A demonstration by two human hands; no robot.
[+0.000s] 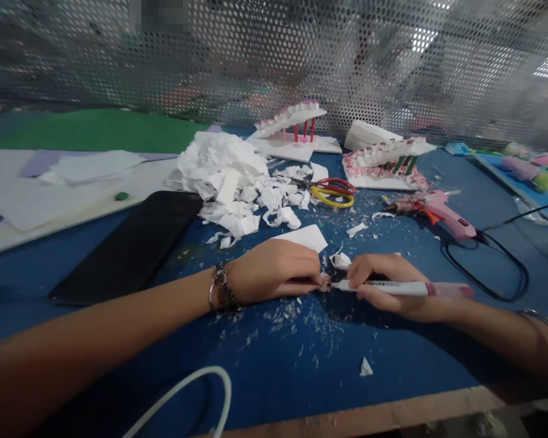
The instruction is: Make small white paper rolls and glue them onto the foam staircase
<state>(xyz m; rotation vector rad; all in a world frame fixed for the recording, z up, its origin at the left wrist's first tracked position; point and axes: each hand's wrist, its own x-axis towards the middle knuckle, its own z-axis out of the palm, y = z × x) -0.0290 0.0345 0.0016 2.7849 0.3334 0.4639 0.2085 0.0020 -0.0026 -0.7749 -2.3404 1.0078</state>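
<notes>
My right hand (386,285) grips a white marker pen (399,288) with a pinkish-red end, its tip pointing left. Against that tip is a small paper piece (325,282) with reddish marks, pinched in the fingertips of my left hand (281,271); its shape is mostly hidden. Just behind the left hand lies a white paper strip (308,237). A crumpled paper scrap (341,261) sits between the two hands, slightly farther back. Tiny paper shreds are scattered on the blue table (274,365) below the fingers.
Behind are a heap of torn paper (228,167), scissors (333,192) with red and yellow handles, and two paper stair models (296,121). A pink glue gun (442,213) with a black cord lies right. A dark tablet (137,243) lies left; a white cable (223,389) loops in front.
</notes>
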